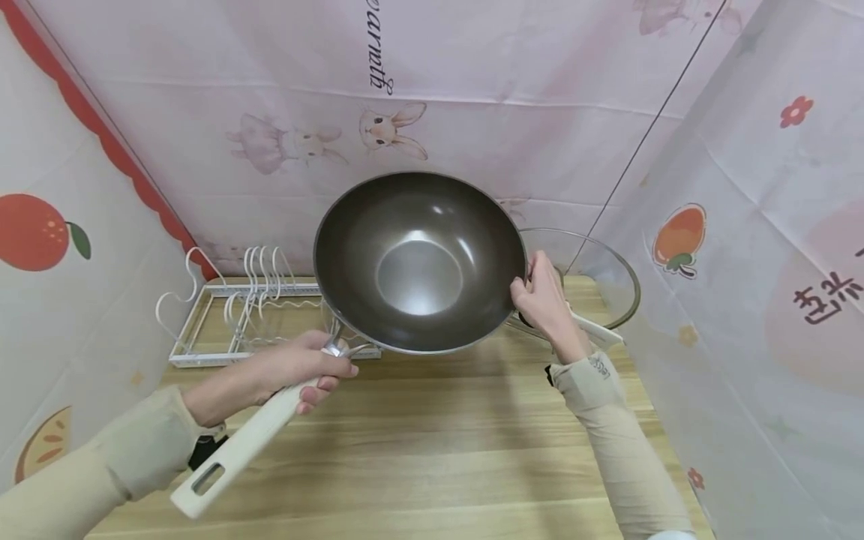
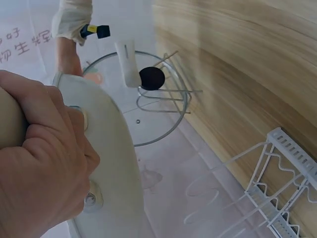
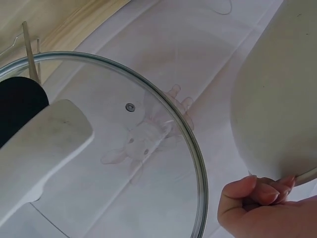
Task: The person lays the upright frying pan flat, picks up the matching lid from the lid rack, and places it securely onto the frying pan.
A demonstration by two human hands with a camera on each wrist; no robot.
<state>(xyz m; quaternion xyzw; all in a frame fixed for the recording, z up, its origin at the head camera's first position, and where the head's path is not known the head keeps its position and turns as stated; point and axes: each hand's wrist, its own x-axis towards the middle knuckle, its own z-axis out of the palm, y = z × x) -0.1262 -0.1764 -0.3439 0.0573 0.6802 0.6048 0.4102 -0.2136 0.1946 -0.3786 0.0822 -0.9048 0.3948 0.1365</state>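
Note:
A wok with a dark inside and a cream outside is held up above the table, its hollow tilted toward the head camera. My left hand grips its cream handle near the metal joint. On the wok's far side my right hand pinches the rim. The right wrist view shows that hand's fingertips curled at the edge of the wok's pale outer wall. From behind, in the left wrist view, the wok's outer side stands beside my left fingers.
A white wire dish rack stands at the back left of the wooden table. At the back right a glass lid with a white handle stands upright in a wire stand. Printed cloth walls enclose the table.

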